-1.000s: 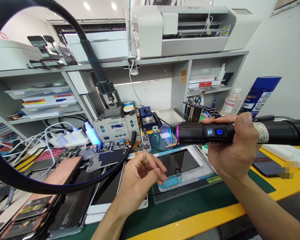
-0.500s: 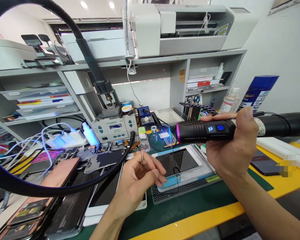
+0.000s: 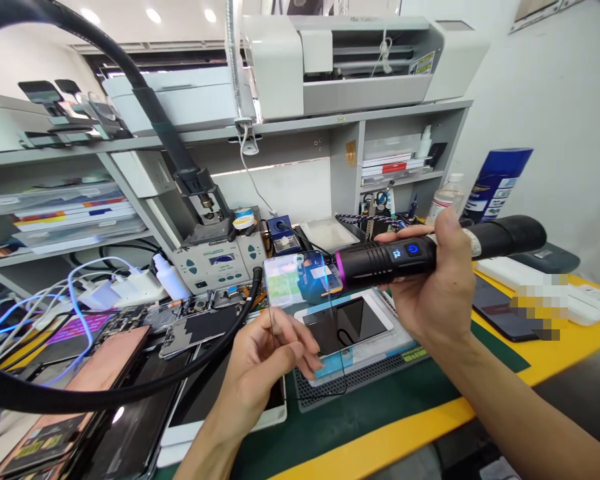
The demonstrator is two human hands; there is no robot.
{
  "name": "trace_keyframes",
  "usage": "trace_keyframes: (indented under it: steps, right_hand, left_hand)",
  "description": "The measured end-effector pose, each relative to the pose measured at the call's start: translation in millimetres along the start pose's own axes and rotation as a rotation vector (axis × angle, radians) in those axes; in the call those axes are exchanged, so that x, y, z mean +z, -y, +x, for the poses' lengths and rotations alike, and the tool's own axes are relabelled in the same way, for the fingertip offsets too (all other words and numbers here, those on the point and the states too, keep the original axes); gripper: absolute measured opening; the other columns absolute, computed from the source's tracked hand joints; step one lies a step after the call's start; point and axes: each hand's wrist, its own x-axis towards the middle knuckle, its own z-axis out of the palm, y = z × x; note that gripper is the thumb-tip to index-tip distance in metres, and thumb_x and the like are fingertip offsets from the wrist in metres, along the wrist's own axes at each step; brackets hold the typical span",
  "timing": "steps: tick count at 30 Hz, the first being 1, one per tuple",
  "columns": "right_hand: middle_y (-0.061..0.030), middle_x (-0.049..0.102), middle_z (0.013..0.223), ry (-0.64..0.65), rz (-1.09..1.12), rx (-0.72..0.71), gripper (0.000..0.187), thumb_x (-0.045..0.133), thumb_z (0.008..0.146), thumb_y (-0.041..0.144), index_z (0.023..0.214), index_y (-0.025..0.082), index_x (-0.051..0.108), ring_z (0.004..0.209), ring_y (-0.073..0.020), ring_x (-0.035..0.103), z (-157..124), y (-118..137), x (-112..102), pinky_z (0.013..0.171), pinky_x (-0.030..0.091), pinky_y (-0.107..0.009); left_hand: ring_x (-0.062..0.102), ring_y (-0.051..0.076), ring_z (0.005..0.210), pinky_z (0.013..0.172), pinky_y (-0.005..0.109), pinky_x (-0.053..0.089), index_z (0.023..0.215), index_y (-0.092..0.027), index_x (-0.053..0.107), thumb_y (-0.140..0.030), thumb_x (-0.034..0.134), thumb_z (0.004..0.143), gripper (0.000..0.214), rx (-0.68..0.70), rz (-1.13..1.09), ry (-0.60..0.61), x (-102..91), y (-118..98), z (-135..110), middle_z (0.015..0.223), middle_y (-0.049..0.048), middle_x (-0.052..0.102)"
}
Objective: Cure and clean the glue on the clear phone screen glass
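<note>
My left hand [image 3: 273, 363] has its fingers curled round the edge of a clear phone screen glass [image 3: 305, 283] with a thin dark rim. The glass stands upright above the bench, and bright reflections cover its top. My right hand [image 3: 437, 293] grips a black flashlight [image 3: 370, 263], thumb on top, with a lit power button and small display facing me. Its purple-ringed head points left at the upper right edge of the glass; I cannot tell whether they touch. Behind and below the glass, a white-framed phone [image 3: 353, 323] lies on a dark perforated mat [image 3: 325, 395].
A black flexible hose [image 3: 195, 370] loops across the left foreground. Disassembled phones [image 3: 105, 373] and cables crowd the left side. A rework station [image 3: 220, 263] stands behind. At right are a blue spray can [image 3: 500, 183], a dark phone [image 3: 500, 307] and a white box [image 3: 545, 287].
The view has turned, so the scene sits farther left. The flashlight's rear end now shows. The glass has tilted slightly and catches brighter reflections at its top. Both grips stay the same.
</note>
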Motion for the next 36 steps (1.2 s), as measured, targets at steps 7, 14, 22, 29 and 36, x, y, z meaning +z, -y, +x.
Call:
trace_keyframes:
  steps: [7, 14, 22, 29, 36]
  right_hand:
    - [-0.001, 0.072, 0.067, 0.048, -0.037, 0.036, 0.039, 0.072, 0.083, 0.055, 0.067, 0.02, 0.071, 0.048, -0.0141, 0.062, -1, -12, 0, 0.032, 0.048, -0.022]
    - [-0.0029, 0.073, 0.07, 0.043, -0.029, 0.067, 0.039, 0.075, 0.081, 0.055, 0.068, 0.018, 0.073, 0.05, -0.0144, 0.062, 1, -15, -1, 0.032, 0.049, -0.023]
    - [-0.0037, 0.074, 0.07, 0.005, -0.003, 0.136, 0.04, 0.075, 0.082, 0.054, 0.067, 0.017, 0.072, 0.043, -0.0123, 0.059, 6, -13, -1, 0.034, 0.049, -0.022]
    - [-0.0051, 0.074, 0.07, -0.023, -0.002, 0.138, 0.041, 0.079, 0.076, 0.055, 0.065, 0.017, 0.071, 0.045, -0.0138, 0.06, 5, -15, 0, 0.032, 0.048, -0.023]
    - [-0.0056, 0.074, 0.068, -0.03, -0.016, 0.143, 0.04, 0.08, 0.076, 0.053, 0.065, 0.016, 0.071, 0.043, -0.0129, 0.058, 3, -16, 0, 0.032, 0.048, -0.022]
  left_hand:
    - [0.067, 0.019, 0.06, 0.054, 0.03, 0.056, 0.067, -0.016, 0.062, -0.017, 0.067, 0.08, 0.014, -0.043, 0.01, -0.158, 2.4, -4, 4, 0.075, 0.0056, 0.072]
    - [0.064, 0.018, 0.055, 0.045, 0.027, 0.053, 0.077, -0.017, 0.058, -0.012, 0.068, 0.072, 0.012, -0.134, -0.103, -0.265, -6.9, -7, 11, 0.077, 0.0052, 0.072]
    - [0.065, 0.017, 0.055, 0.045, 0.027, 0.054, 0.11, -0.014, 0.056, -0.005, 0.064, 0.074, 0.038, -0.146, -0.17, -0.402, -6.9, -5, 16, 0.078, 0.0061, 0.071]
    - [0.066, 0.016, 0.053, 0.045, 0.024, 0.055, 0.119, -0.016, 0.05, -0.015, 0.061, 0.088, 0.033, -0.157, -0.118, -0.385, -5.7, -6, 16, 0.077, 0.0053, 0.071]
    - [0.066, 0.015, 0.053, 0.044, 0.023, 0.055, 0.106, -0.017, 0.052, -0.019, 0.063, 0.09, 0.019, -0.137, -0.087, -0.388, -7.8, -2, 17, 0.077, 0.0055, 0.073]
